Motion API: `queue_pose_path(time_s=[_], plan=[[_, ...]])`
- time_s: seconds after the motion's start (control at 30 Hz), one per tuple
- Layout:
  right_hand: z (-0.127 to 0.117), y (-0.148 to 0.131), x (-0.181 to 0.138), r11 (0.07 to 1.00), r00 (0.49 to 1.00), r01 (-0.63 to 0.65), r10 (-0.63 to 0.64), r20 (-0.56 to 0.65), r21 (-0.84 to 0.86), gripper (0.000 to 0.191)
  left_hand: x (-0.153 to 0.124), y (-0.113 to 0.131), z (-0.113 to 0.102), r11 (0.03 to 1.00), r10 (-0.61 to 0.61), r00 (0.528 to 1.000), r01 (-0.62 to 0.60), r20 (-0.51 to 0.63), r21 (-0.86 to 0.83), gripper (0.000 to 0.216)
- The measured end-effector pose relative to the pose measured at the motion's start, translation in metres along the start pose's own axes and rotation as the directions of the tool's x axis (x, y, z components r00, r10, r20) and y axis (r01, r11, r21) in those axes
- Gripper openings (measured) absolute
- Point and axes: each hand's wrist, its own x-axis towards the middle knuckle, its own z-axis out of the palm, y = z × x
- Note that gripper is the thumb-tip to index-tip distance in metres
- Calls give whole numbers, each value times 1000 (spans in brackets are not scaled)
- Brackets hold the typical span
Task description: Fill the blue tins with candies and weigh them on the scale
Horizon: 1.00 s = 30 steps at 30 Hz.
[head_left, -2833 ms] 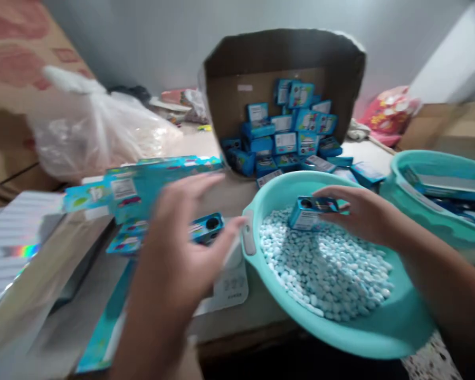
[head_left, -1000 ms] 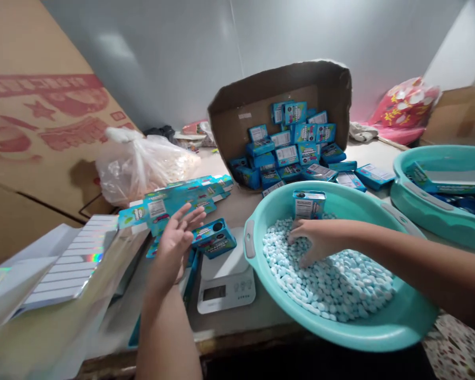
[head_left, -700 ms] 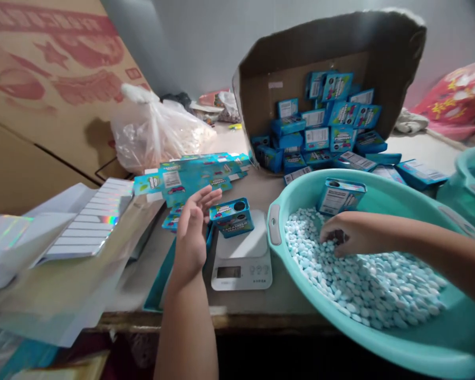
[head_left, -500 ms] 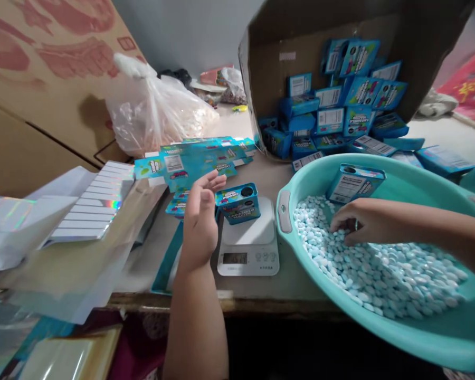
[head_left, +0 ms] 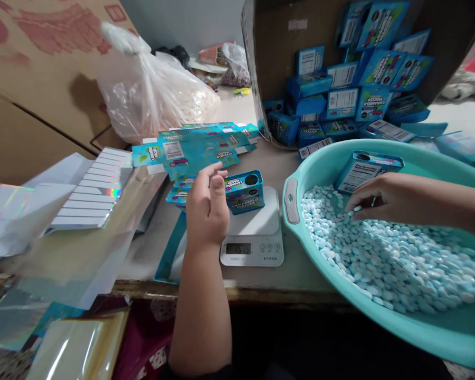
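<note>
On the white scale (head_left: 253, 224), digits resembling 157.5 are faintly displayed. A blue card box (head_left: 245, 198) is stood on its platform, printed "CARAMELO", the second word too blurred to be read with certainty; a dark round mark is seen on its top. The left hand (head_left: 209, 206) is held open at the left of the scale, beside that box, with part of the box hidden by it; whether it is touched cannot be told.

Right of the scale, a smooth turquoise plastic tub (head_left: 431, 338) is filled with glossy, oval, pale blue and white pieces (head_left: 404, 258). The right hand (head_left: 380, 195) is curled over them; whether any are gripped cannot be told. Beside it, a tilted box (head_left: 358, 177) is leaned inside the tub, its small-print panel facing out.

Behind the scale to the right, printed blue boxes (head_left: 342, 103) are heaped in a brown cardboard carton (head_left: 277, 50). Behind it to the left, flat printed blanks (head_left: 206, 150) are stacked, also marked "CARAMELO"; further back, a knotted translucent bag (head_left: 158, 95) is seen.
</note>
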Motion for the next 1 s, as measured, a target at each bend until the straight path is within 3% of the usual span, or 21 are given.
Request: queue_pose_path(time_s=[0.17,0.27,0.33,0.4,0.47,0.53,0.6,0.67,0.7,0.93,1.0], plan=[[-2,-4,0,1000,1000,1,-1,0,-11,14,1,0,0,998,-9,1000,10,17,-62,60],[-3,-7,0,1000,1000,-13,13,14,-13,14,1,-4,-1,987,-73,983,95,166,-131,59],[-3,-10,1,1000,999,-9,9,34,-12,14,0,-4,-1,990,-111,965,128,239,-56,70],[-3,-12,0,1000,999,5,-5,34,-4,16,-1,1,0,996,-79,986,72,149,49,71],[-3,-15,-1,1000,999,15,-15,38,13,21,-1,11,2,991,93,996,-94,9,98,61],[-3,-16,-2,1000,998,12,-14,54,27,27,1,23,6,924,363,931,-363,26,116,50],[-2,-17,-3,1000,998,1,-3,67,32,29,5,35,12,787,593,791,-609,150,99,41],[-1,-17,-4,999,998,-14,12,65,33,31,8,45,19,680,690,675,-728,261,88,35],[-1,-17,-5,999,998,-20,18,64,35,32,10,48,22,652,704,647,-752,293,93,34],[2,-18,-4,999,997,-26,23,76,30,35,20,55,25,636,707,599,-771,375,33,40],[4,-19,-4,999,996,-20,18,84,25,34,22,52,24,654,702,609,-756,369,5,39]])
